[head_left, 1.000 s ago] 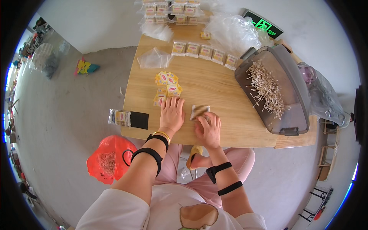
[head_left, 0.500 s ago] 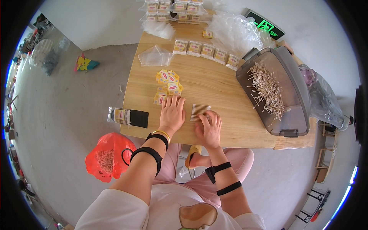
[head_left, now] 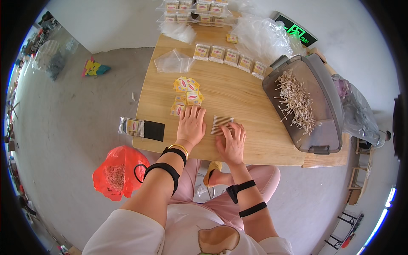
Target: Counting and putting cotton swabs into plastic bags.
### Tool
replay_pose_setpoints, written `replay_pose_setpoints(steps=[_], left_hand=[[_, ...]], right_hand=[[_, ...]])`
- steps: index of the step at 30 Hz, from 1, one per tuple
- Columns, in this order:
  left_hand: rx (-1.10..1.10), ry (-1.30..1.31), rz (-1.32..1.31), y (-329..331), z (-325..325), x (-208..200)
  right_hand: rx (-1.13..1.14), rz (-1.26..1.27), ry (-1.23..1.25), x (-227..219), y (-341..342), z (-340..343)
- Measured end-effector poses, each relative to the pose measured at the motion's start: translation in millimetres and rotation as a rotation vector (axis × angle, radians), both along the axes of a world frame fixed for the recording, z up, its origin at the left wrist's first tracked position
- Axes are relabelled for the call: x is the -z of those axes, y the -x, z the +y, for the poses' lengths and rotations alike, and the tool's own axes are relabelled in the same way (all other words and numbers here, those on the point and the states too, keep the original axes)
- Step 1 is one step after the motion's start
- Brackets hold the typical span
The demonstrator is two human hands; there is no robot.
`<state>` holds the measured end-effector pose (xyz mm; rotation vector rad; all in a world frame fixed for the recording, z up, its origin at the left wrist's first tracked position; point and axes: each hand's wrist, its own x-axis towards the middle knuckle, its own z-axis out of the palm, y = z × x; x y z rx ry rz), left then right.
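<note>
My left hand (head_left: 191, 126) lies palm down on the wooden table (head_left: 242, 100), fingers stretched, their tips at the lower edge of a loose pile of yellow-and-white cards (head_left: 193, 97). To its right, a flat row of cotton swabs (head_left: 219, 122) lies side by side. My right hand (head_left: 233, 143) rests at the lower right of that row. Its index fingertip touches the swabs, the thumb sits below them, and the other fingers are loosely bent. Nothing shows gripped in either hand.
A grey bin (head_left: 338, 95) of loose cotton swabs (head_left: 295, 102) stands at right. Packed swab bags (head_left: 231, 58) line the back, near clear bags (head_left: 173, 62). A pack with a black sleeve (head_left: 154, 131) overhangs the left edge. A red bag (head_left: 102, 172) sits below left.
Both hands keep nearly the same place, on the table and by the swab row. The whole view has shifted very slightly.
</note>
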<state>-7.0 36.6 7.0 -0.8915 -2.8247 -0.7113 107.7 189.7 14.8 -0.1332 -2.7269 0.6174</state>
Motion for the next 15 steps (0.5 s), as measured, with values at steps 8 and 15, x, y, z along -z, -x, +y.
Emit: replay_pose_setpoints(steps=[8, 15], left_hand=[[-0.001, 0.019, -0.003, -0.1, 0.0, -0.8], [0.002, -0.012, 0.009, 0.4, -0.5, 0.5]], right_hand=[[0.002, -0.014, -0.013, 2.1, 1.0, 1.0], [0.003, -0.015, -0.008, 2.8, 0.5, 1.1]])
